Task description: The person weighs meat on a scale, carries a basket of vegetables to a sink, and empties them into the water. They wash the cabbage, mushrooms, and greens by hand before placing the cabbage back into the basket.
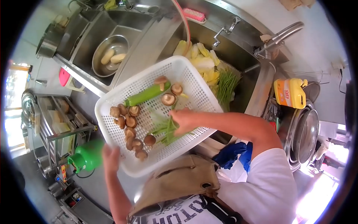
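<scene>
A white perforated plastic basket (190, 69) is held tilted in front of me. My left hand (110, 153) grips its near left rim. Reaching into the basket from the right, my right hand (181, 120) is closed around a bunch of green stems (166, 128), blurred by motion. A long green zucchini (143, 96) lies across the upper part of the basket floor. Brown shiitake mushrooms lie about: a group along the left side (130, 121), a cap near my right hand (150, 140), and several around the zucchini's right end (168, 99).
Behind the basket, the sink (244, 91) holds cabbage leaves (203, 63) and long green stalks (227, 86). In the left sink stands a metal bowl (97, 69) with pale root pieces. A green gas cylinder (89, 156) is at left, a yellow jug (286, 92) at right.
</scene>
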{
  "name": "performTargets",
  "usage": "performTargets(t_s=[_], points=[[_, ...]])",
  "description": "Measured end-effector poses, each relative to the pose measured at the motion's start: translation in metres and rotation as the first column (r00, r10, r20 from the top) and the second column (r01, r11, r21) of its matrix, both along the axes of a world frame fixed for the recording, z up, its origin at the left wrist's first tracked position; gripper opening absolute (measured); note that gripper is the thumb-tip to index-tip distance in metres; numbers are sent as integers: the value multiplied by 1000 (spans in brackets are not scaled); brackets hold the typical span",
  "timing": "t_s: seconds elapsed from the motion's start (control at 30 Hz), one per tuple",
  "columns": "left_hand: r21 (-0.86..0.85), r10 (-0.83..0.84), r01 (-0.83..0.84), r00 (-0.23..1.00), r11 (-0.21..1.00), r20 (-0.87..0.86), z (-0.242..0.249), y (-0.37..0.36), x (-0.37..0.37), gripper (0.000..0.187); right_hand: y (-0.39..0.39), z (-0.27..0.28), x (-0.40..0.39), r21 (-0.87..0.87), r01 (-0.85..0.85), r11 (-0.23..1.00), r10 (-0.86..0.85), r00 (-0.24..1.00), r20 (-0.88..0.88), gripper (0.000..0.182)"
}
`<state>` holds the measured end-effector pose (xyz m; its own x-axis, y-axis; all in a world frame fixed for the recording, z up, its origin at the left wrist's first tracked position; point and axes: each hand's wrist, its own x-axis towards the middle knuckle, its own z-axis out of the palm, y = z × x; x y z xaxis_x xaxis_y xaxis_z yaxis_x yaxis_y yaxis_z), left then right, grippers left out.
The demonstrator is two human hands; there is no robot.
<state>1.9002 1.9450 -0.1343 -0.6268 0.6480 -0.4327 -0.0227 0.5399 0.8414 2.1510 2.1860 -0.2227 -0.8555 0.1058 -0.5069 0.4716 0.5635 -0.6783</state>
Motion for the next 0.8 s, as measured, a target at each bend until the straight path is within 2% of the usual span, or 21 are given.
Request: performTargets(t_s=[0.07, 0.1, 0.2, 0.3, 0.4, 0.5, 0.57, 0.63, 0.7, 0.8], points=[[14, 1, -1, 1000, 1000, 6, -3, 2, -2, 23, -5, 3, -3, 20, -217, 976, 217, 976, 2, 84], [8, -18, 18, 1000, 1000, 9, -2, 3, -4, 23, -4, 13, -4, 4, -244, 970, 244, 969, 29, 80], [1, -55, 55, 998, 999, 15, -2, 6, -9, 24, -15, 13, -10, -228, -54, 972, 56, 998, 0, 64], [2, -51, 51, 998, 999, 24, -2, 8, -9, 25, -29, 7, -24, -226, 153, 962, -113, 977, 181, 62], [30, -58, 57, 998, 998, 37, -3, 10, -8, 25, -31, 27, -28, -126, -108, 986, 130, 974, 185, 57], [23, -58, 57, 997, 998, 50, -5, 4, -12, 25, -25, 14, -26, -201, -177, 964, 203, 972, 116, 49], [4, -61, 60, 997, 998, 57, -4, 3, -10, 24, -16, -21, -16, -262, -229, 937, 246, 969, 33, 44], [28, -50, 48, 996, 998, 67, -5, 4, -9, 24, -12, -23, -9, -310, -230, 923, 243, 970, 6, 41], [25, -51, 50, 998, 998, 44, -8, 5, -10, 22, -7, 6, -7, -333, -179, 926, 201, 979, 33, 41], [-38, -43, 42, 999, 998, -29, -10, 3, -16, 19, -21, -17, -15, -414, -342, 844, 375, 927, -1, 45]])
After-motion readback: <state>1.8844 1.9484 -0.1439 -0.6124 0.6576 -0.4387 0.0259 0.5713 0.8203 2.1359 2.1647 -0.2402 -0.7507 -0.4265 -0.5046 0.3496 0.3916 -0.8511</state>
